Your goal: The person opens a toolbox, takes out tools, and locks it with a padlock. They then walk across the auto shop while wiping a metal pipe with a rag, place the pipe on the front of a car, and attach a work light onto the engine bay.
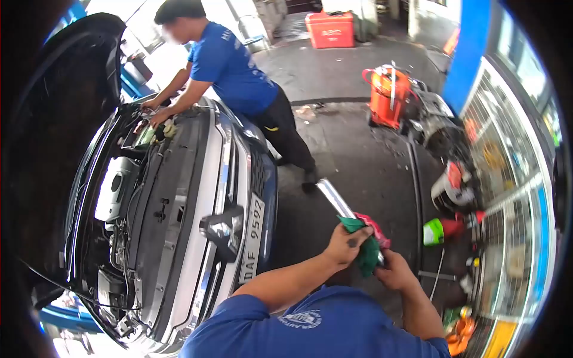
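Observation:
In front of my chest I hold a shiny metal tube (335, 198) on a slant, its far end pointing up and to the left. My left hand (344, 246) is closed around its middle, with a green cloth (369, 256) between fingers and metal. A pinkish-red cloth (377, 230) lies along the tube's other side. Lower down, my right hand (395, 271) is closed at the near end of the tube. The fingers of that hand are partly hidden, and the cloth covers much of the tube's near half.
Left stands a car (197, 238) with its hood (65, 119) raised. A co-worker (239, 71) leans into the engine bay. On the floor to the right are an orange tank (388, 98), a white bucket (449, 190), a green container (433, 232) and a glazed cabinet (513, 238).

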`<state>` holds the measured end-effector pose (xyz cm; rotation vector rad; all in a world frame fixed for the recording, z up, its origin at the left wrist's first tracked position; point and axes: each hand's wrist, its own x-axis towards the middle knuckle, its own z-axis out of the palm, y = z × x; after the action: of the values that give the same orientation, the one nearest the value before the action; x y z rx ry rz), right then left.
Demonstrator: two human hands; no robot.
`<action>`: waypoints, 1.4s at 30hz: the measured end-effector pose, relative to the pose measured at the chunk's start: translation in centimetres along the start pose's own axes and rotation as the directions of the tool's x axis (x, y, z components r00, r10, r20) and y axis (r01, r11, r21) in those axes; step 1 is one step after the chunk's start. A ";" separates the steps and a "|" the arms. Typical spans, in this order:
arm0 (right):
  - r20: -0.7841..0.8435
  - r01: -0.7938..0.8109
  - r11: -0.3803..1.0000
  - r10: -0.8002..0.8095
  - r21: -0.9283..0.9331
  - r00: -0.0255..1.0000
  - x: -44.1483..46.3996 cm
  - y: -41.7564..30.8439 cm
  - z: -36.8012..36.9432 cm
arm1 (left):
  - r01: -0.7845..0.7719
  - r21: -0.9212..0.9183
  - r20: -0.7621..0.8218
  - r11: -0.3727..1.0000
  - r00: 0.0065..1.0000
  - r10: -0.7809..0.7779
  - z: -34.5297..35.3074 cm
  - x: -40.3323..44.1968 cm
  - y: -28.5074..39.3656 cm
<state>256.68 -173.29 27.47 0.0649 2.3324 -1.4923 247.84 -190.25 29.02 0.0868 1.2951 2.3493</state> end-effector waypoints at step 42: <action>0.544 0.025 0.990 0.053 -0.136 0.838 108.1 -19.7 -46.8 | -0.164 0.205 -0.448 0.965 0.861 0.241 -30.7 96.7 37.2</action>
<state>138.34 -157.57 26.23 -0.3398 1.9441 -1.1404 139.81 -191.14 26.87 -0.3368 1.7820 2.5358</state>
